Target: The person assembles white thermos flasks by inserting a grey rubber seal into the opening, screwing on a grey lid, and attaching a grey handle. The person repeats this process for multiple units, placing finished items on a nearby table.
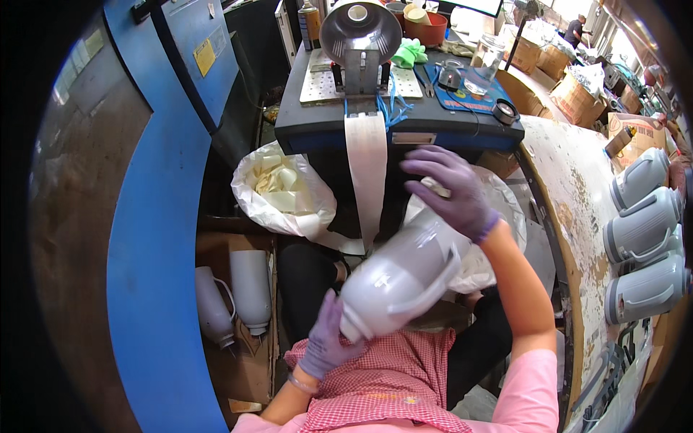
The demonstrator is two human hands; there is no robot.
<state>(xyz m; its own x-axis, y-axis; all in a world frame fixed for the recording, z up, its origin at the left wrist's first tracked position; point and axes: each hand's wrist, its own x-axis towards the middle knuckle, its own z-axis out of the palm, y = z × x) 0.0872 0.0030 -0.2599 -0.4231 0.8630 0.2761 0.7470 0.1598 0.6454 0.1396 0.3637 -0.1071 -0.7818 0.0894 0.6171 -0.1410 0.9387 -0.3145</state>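
A light grey thermos jug [393, 278] with a side handle lies tilted across my lap, its narrow end toward me on the left. My left hand [328, 345], in a purple glove, is closed around that narrow end. Above the jug's wide far end is my right hand [462, 198], also gloved, with its fingers stretched and apart and nothing visible in them. From a machine with a dark round hood [361, 32] at the bench front, a long pale strip [367, 169] hangs down beyond the jug.
Two similar grey jugs [250, 292] lie in a cardboard box at left. A white bag [289, 195] of crumpled pale scraps stands beside the bench [317, 126]. Several grey jugs [642, 227] rest on the worn side table [559, 195] at right. Behind it, a person [575, 32] stands far off.
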